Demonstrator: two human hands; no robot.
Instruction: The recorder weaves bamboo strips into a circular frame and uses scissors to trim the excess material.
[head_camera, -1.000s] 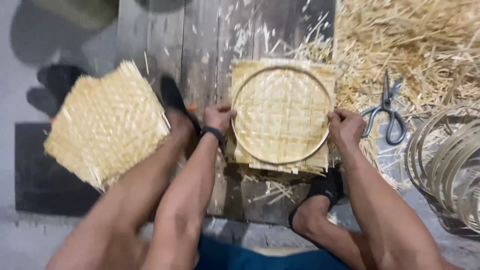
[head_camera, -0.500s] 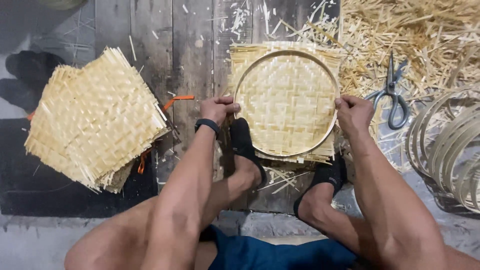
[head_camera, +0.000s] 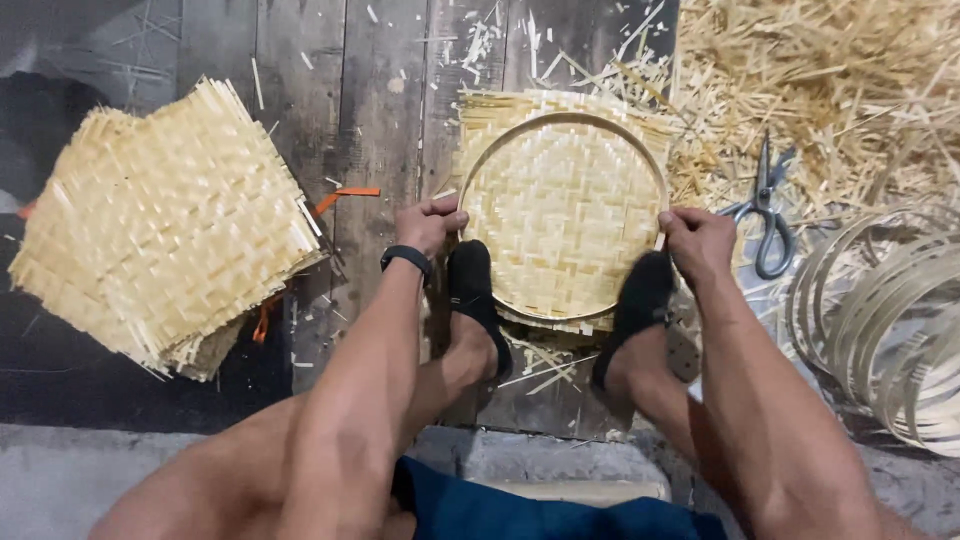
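Note:
A square woven bamboo mat (head_camera: 565, 205) lies on the dark plank floor with a round bamboo hoop (head_camera: 560, 120) pressed onto it. My left hand (head_camera: 430, 222) grips the hoop's left edge; a black band sits on that wrist. My right hand (head_camera: 697, 243) grips the hoop's right edge. Both my feet in black socks (head_camera: 473, 290) press on the near edge of the mat and hoop.
A stack of woven square mats (head_camera: 160, 225) lies at the left. Scissors (head_camera: 768, 215) rest on loose bamboo shavings (head_camera: 830, 80) at the right. A pile of bamboo hoops (head_camera: 890, 320) sits at the far right. An orange strip (head_camera: 345, 197) lies on the planks.
My feet have moved onto the near edge of the mat and hoop. Both hands stay on the hoop's sides. The view has shifted slightly.

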